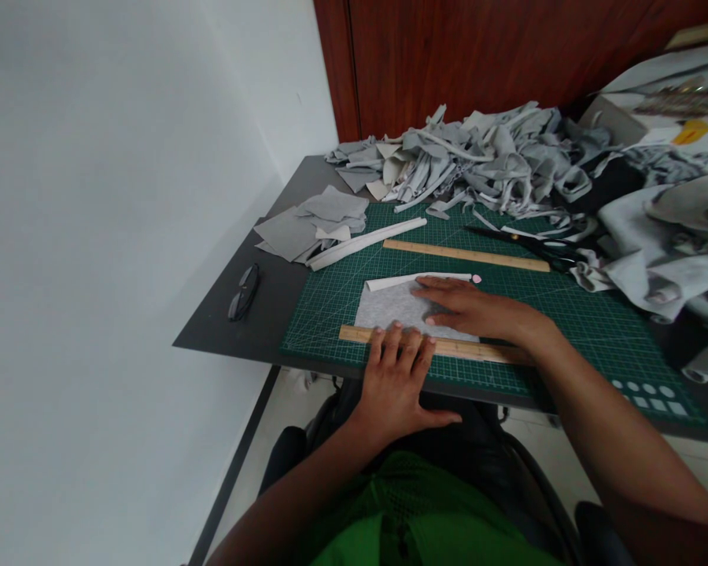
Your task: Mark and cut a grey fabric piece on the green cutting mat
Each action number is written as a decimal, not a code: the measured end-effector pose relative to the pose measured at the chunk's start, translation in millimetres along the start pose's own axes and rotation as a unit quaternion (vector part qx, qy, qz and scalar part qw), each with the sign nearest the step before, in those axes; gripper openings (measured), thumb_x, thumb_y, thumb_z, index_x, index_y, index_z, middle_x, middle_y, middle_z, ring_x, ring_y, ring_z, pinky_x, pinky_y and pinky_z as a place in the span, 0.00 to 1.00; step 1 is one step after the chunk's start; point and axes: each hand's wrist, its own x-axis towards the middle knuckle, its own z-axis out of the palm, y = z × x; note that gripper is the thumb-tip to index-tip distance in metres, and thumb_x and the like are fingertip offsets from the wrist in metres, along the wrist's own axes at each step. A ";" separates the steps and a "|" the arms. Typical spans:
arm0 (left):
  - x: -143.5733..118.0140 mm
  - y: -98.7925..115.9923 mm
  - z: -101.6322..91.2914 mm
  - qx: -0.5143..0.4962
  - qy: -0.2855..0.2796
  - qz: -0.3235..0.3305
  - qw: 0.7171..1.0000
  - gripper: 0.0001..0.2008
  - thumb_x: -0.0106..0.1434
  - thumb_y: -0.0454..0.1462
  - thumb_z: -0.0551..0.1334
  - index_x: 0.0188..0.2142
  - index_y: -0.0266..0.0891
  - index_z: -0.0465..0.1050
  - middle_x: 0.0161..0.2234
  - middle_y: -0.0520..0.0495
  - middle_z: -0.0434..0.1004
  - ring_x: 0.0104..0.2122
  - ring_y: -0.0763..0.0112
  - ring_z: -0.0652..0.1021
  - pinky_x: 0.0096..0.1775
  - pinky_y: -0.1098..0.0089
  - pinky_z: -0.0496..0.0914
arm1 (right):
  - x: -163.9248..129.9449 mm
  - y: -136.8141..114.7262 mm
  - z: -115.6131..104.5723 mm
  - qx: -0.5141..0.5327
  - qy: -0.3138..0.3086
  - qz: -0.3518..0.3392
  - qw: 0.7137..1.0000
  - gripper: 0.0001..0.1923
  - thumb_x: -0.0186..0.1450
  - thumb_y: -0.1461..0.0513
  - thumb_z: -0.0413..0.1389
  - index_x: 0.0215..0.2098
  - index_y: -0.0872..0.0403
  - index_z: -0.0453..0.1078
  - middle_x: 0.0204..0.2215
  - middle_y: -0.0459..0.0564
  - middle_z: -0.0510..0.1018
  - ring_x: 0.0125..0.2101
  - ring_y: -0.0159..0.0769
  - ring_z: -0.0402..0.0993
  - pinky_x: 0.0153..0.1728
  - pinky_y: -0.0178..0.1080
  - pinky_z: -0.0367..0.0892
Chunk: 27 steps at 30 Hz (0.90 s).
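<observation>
**While both hands press flat on a cutting mat, a grey fabric piece lies between two wooden rulers**

Seen from a head-worn camera, the left hand (396, 376) lies palm down with fingers spread and relaxed, its fingertips resting on the near wooden ruler (448, 346); it grips nothing. Just beyond it, the right hand (469, 308) lies flat and open, fingers stretched to the left, pressing on a grey fabric rectangle (389, 308) without closing around it. This fabric sits on a green gridded cutting mat (590, 322), its near edge touching the ruler. A white folded strip (416, 280) runs along the fabric's far edge, and a small pink round object (477, 279) sits at the strip's right end. Further back on the mat lies a second wooden ruler (466, 255), well apart from the first. Black-handled scissors (536, 245) rest to its right. A long white strip (366, 243) lies slanted at the mat's far left corner, beside a stack of cut grey pieces (315, 224). Black eyeglasses (244, 292) sit on the dark table (224, 334), left of the mat. A large heap of grey fabric scraps (484, 161) covers the back of the table
</observation>
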 end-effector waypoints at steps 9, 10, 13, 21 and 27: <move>0.5 -0.6 0.1 0.005 0.002 0.001 1.000 0.56 0.59 0.73 0.54 0.70 0.34 0.61 0.68 0.35 0.65 0.71 0.36 0.57 0.71 0.38 0.42 | 1.1 2.8 0.0 0.001 0.009 -0.009 1.000 0.32 0.72 0.57 0.57 0.73 0.51 0.63 0.74 0.57 0.59 0.72 0.53 0.55 0.71 0.57 0.53; 0.8 -0.9 -0.5 0.005 -0.001 0.002 1.000 0.55 0.59 0.73 0.54 0.70 0.34 0.61 0.69 0.35 0.65 0.71 0.36 0.57 0.71 0.38 0.43 | 1.1 3.0 0.1 0.002 0.010 -0.008 1.000 0.32 0.72 0.56 0.57 0.73 0.51 0.63 0.74 0.56 0.59 0.72 0.53 0.55 0.71 0.57 0.53; 1.6 -1.7 -1.6 0.002 -0.009 0.004 1.000 0.55 0.59 0.73 0.54 0.70 0.35 0.61 0.69 0.35 0.64 0.71 0.37 0.57 0.71 0.38 0.43 | 1.2 3.9 1.0 0.003 0.012 -0.010 1.000 0.32 0.72 0.56 0.57 0.72 0.51 0.63 0.74 0.56 0.60 0.72 0.53 0.55 0.71 0.56 0.53; 0.4 -3.7 2.5 0.009 -0.010 0.007 1.000 0.55 0.59 0.73 0.54 0.71 0.34 0.60 0.69 0.34 0.64 0.71 0.38 0.57 0.71 0.38 0.42 | 1.6 6.9 -0.8 0.017 0.003 -0.009 1.000 0.33 0.72 0.54 0.57 0.73 0.51 0.62 0.74 0.56 0.59 0.73 0.52 0.55 0.72 0.55 0.51; 1.2 -2.7 1.1 0.008 -0.007 0.004 1.000 0.56 0.60 0.73 0.54 0.71 0.33 0.59 0.69 0.34 0.64 0.72 0.38 0.56 0.71 0.38 0.41 | 3.4 7.0 -1.5 0.012 -0.002 -0.002 1.000 0.33 0.72 0.53 0.57 0.73 0.51 0.62 0.75 0.57 0.57 0.73 0.51 0.53 0.72 0.55 0.50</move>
